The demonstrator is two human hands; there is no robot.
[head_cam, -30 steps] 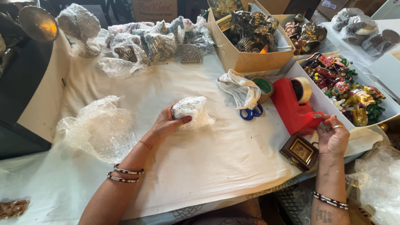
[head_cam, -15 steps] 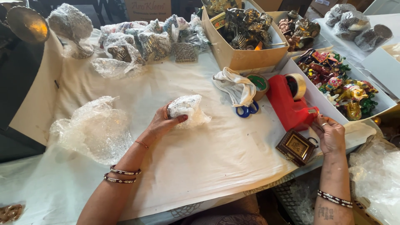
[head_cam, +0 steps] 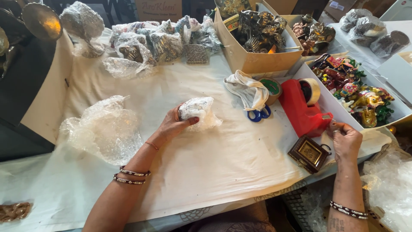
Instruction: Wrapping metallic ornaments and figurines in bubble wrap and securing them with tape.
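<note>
The fingers of the left hand (head_cam: 171, 125) curl around the near side of a bubble-wrapped bundle (head_cam: 198, 112), the thumb tip pressed onto its lower edge, so the hand is clamped on it while it rests on the table. The fingers of the right hand (head_cam: 346, 139) are pinched together at the front end of the red tape dispenser (head_cam: 304, 111), just at its cutting edge; whether a strip of tape sits between them cannot be told.

Just left of the right-hand fingers lies a small dark framed plaque (head_cam: 309, 153) with a gold centre, close to the table edge. Beyond the dispenser, away from those fingers, sit a green-topped round tin (head_cam: 271, 88), a white cloth (head_cam: 249, 89) and blue-handled scissors (head_cam: 258, 114); these lie between the two hands, to the right of the bundle. Further off stands an open brown cardboard box (head_cam: 249, 60) of dark metal figurines, and to the right of the fingers a shallow white box (head_cam: 330, 103) holds brightly painted figurines in red, green and gold.

Left of the left-hand fingers is a loose heap of clear bubble wrap (head_cam: 103, 129). Beyond them, at the far edge, is a row of wrapped objects (head_cam: 159, 41).

The table (head_cam: 206, 172) is covered in plain white paper, creased in places. At the far left a brass bowl-shaped piece (head_cam: 40, 19) catches the light.
</note>
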